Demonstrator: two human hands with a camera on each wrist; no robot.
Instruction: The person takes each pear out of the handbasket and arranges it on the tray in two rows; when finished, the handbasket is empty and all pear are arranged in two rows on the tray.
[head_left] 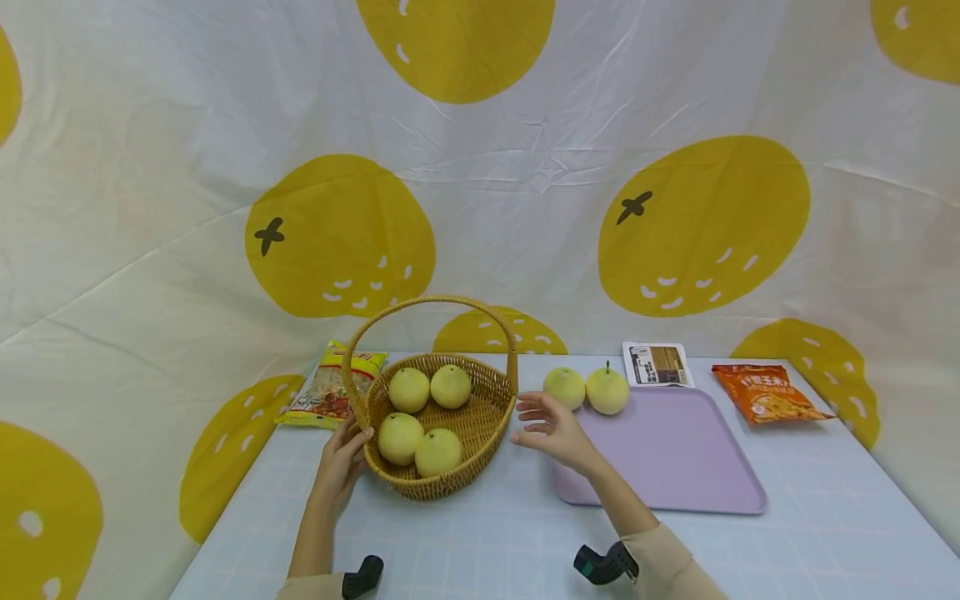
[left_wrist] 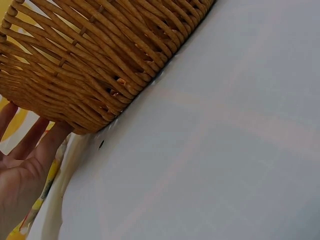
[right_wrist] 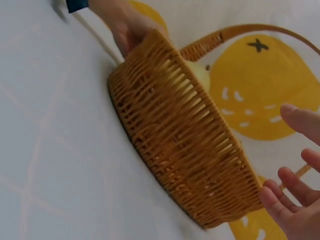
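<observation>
A wicker basket (head_left: 427, 487) with a tall arched handle stands left of centre and holds several pale yellow round pears (head_left: 438, 452). My left hand (head_left: 343, 458) holds the basket's left side, the thumb at the rim by the handle's foot. In the left wrist view, the fingers (left_wrist: 49, 142) lie against the outer weave. My right hand (head_left: 558, 433) is just right of the basket, fingers spread and slightly bent, holding nothing. In the right wrist view its fingertips are close to the rim; whether they touch I cannot tell.
A lilac tray (head_left: 667, 450) lies on the right, with two pears (head_left: 607, 390) at its back left corner. Behind it is a white packet (head_left: 658, 365); an orange snack bag (head_left: 768, 393) lies farther right. A yellow bag (head_left: 326, 392) lies behind the basket's left side.
</observation>
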